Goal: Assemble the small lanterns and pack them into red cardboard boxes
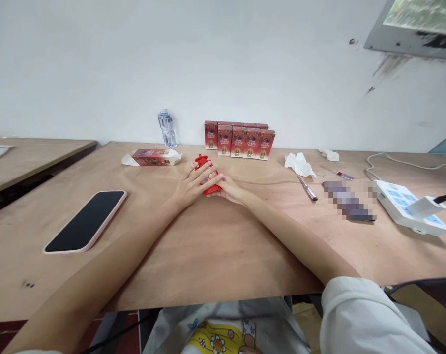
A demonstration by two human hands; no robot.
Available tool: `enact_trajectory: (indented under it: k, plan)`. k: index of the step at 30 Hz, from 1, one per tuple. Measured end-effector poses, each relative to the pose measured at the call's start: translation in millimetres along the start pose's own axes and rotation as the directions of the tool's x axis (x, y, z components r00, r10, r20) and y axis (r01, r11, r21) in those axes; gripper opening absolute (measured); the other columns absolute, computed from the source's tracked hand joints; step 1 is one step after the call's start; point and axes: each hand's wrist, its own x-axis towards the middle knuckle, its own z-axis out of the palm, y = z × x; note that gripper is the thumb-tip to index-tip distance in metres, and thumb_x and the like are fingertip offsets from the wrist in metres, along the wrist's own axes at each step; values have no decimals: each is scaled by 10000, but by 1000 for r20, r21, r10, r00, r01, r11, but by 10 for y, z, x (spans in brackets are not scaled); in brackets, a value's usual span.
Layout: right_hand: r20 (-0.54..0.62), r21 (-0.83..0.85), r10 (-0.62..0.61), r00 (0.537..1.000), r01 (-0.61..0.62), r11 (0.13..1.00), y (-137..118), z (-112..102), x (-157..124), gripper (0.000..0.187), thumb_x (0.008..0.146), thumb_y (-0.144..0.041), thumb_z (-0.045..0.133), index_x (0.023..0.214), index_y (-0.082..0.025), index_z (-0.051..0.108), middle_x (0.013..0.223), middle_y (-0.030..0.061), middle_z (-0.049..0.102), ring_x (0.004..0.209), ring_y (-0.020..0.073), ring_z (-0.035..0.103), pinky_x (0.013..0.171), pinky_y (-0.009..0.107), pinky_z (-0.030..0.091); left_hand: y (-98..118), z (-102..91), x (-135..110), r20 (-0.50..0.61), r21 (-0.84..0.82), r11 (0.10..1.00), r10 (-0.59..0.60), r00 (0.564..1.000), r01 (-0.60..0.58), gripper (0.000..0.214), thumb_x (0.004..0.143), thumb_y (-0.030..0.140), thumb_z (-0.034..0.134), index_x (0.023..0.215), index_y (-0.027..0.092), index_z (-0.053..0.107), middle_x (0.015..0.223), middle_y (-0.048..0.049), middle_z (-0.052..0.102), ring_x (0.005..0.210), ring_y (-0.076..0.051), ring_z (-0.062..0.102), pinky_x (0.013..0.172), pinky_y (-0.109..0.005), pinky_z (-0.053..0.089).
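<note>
A small red lantern-shaped object (212, 190) lies tilted between my two hands, over the middle of the table. My left hand (190, 188) wraps it from the left, its fingers laid across the front. From the right, my right hand (230, 190) grips its lower side, with some fingers tucked behind or under it. Much of the lantern is covered by fingers; its round top and flared base show. Just behind and to the left lies an opened red box (152, 157) with white flaps.
Several red printed boxes (239, 141) stand against the wall beside a water bottle (166, 129). A phone (86, 221) lies left. To the right are crumpled tissue (299, 163), screwdrivers (308, 189), a pixelated dark item (348, 200) and a power strip (410, 206).
</note>
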Motion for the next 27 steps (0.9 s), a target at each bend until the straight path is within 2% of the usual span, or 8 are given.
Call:
enact_trajectory:
  k: [3, 5, 7, 10, 13, 18, 23, 27]
  plan:
    - [-6, 51, 54, 999, -53, 997, -82, -25, -16, 347, 690, -431, 731, 866, -152, 621, 829, 58, 703, 753, 160, 665, 672, 311, 592, 13, 107, 8, -207, 18, 998, -63, 976, 68, 395, 864, 369, 526, 1245, 264, 530, 1356, -72, 520, 1337, -251, 381, 1163, -467, 148]
    - [-66, 80, 36, 997, -31, 996, -173, -63, -16, 345, 701, -441, 719, 841, -142, 619, 791, 68, 701, 753, 170, 664, 684, 327, 597, 22, 200, 18, -376, -46, 987, -160, 913, 154, 597, 805, 411, 603, 1335, 217, 411, 1449, -103, 397, 1373, -286, 305, 1167, -462, 151]
    - [-190, 113, -34, 981, 56, 992, -278, -89, -1, 352, 715, -464, 697, 839, -148, 606, 779, 66, 696, 759, 175, 664, 714, 342, 596, 35, 290, 28, -431, -282, 920, -376, 820, 273, 753, 747, 453, 654, 1368, 195, 316, 1488, -125, 314, 1368, -302, 303, 1147, -463, 226]
    - [-391, 37, -252, 885, 289, 957, -376, -59, 23, 365, 740, -476, 657, 934, -177, 578, 868, 51, 693, 848, 173, 663, 803, 357, 567, 69, 396, 34, -93, -746, 509, -718, 690, 429, 521, 822, 492, 496, 1234, 181, 428, 1358, -159, 483, 1248, -274, 487, 1051, -472, 394]
    - [-451, -230, -483, 751, 425, 876, -282, 74, 17, 437, 702, -465, 676, 1025, -198, 550, 975, 47, 680, 945, 177, 642, 880, 360, 518, 124, 459, 42, 244, -876, 128, -714, 656, 465, 441, 866, 488, 291, 1009, 171, 563, 1158, -170, 628, 1154, -266, 572, 1002, -464, 454]
    - [-407, -551, -442, 799, 171, 817, 41, 318, -26, 543, 563, -386, 782, 1008, -182, 548, 1033, 77, 664, 952, 217, 629, 866, 378, 492, 223, 459, 100, 289, -911, -2, -718, 633, 413, 428, 811, 305, 270, 1044, 166, 601, 1023, -117, 691, 1099, -266, 605, 981, -501, 465]
    - [-369, -656, -569, 735, 228, 719, 21, 320, -98, 537, 591, -390, 772, 1027, -188, 531, 1021, 73, 664, 950, 216, 632, 855, 356, 480, 293, 388, 156, 350, -917, -135, -724, 594, 376, 425, 808, 219, 277, 1077, 159, 602, 1001, -99, 699, 1080, -242, 615, 983, -451, 473]
    - [-374, -684, -531, 760, 160, 711, 52, 289, -143, 558, 545, -418, 792, 994, -187, 555, 985, 77, 674, 936, 246, 632, 854, 393, 477, 364, 367, 182, 421, -906, -330, -752, 508, 263, 413, 830, 176, 262, 1057, 117, 601, 948, -110, 698, 996, -221, 651, 941, -394, 504]
